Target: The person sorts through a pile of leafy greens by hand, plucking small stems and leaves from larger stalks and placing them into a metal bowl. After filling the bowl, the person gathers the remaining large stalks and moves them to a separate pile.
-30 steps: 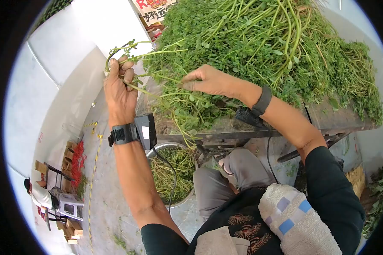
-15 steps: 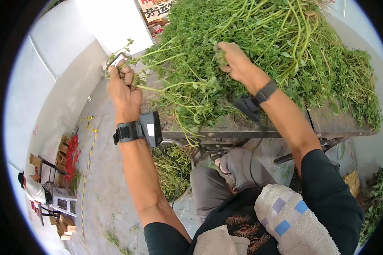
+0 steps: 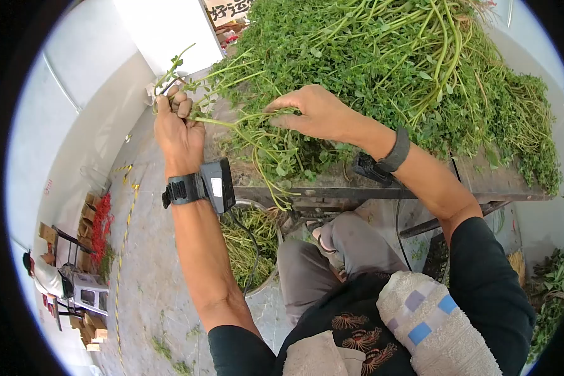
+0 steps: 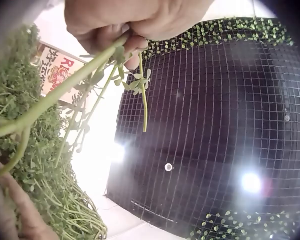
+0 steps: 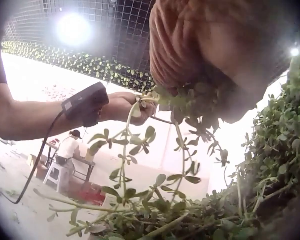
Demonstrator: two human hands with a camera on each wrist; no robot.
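Note:
My left hand [image 3: 180, 122] grips several leafy green stems [image 3: 216, 121] with curled fingers, out past the table's left end. In the left wrist view one thick stem [image 4: 55, 95] runs from those fingers down to the left and forks. My right hand [image 3: 316, 113] pinches the leafy part of the same forked stem between thumb and fingers, to the right of the left hand. Leaves [image 5: 190, 100] stick out from under its curled fingers in the right wrist view. A large heap of the same greens [image 3: 357, 62] lies close behind both hands.
The heap covers much of a dark table [image 3: 332, 182]. Below its front edge stands a round tub [image 3: 276, 263] filled with stems. Cables hang from both wrist cameras. A person [image 3: 47, 276] sits far left near cardboard boxes [image 3: 91, 323]. More greens [image 3: 553, 285] lie at far right.
My right hand moved right over the heap with bits of leaf, then came back left to the stem. The left hand kept its grip on the stems and stayed nearly in place.

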